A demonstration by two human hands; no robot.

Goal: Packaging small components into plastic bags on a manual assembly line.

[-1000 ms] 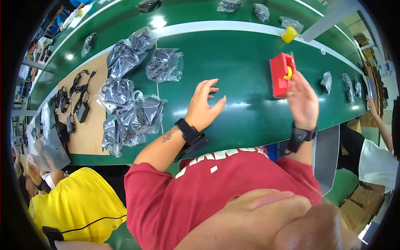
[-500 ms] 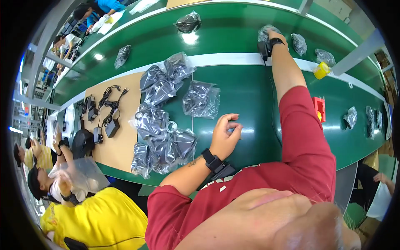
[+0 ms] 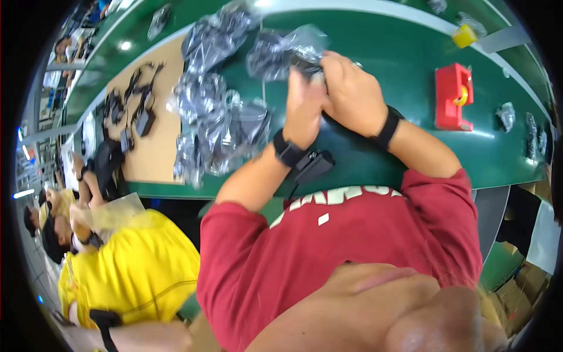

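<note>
A long green bench point(image 3: 375, 146) fills the frame, and everything here is placed by the red tape dispenser point(image 3: 453, 97) standing on it. Well to the left of the dispenser, a tan board point(image 3: 153, 146) lies on the bench with black cabled adapters point(image 3: 138, 114) spread over it. Between that board and the dispenser sits a heap of clear plastic bags point(image 3: 214, 126) holding dark parts. Just left of the dispenser, a person in a red shirt point(image 3: 352, 258) works with both hands pressed close together over one clear plastic bag point(image 3: 280, 51) with a dark item inside. The left hand point(image 3: 302, 108) is closed around the bag's near end; the right hand point(image 3: 352, 94) is clenched on the same bag, touching the left. Both wrists wear black bands. Far to the lower left of the dispenser, off the bench, a co-worker in a yellow shirt point(image 3: 126, 267) holds a clear bag. To the dispenser's right, small bagged items point(image 3: 507, 114) lie along the bench edge.
</note>
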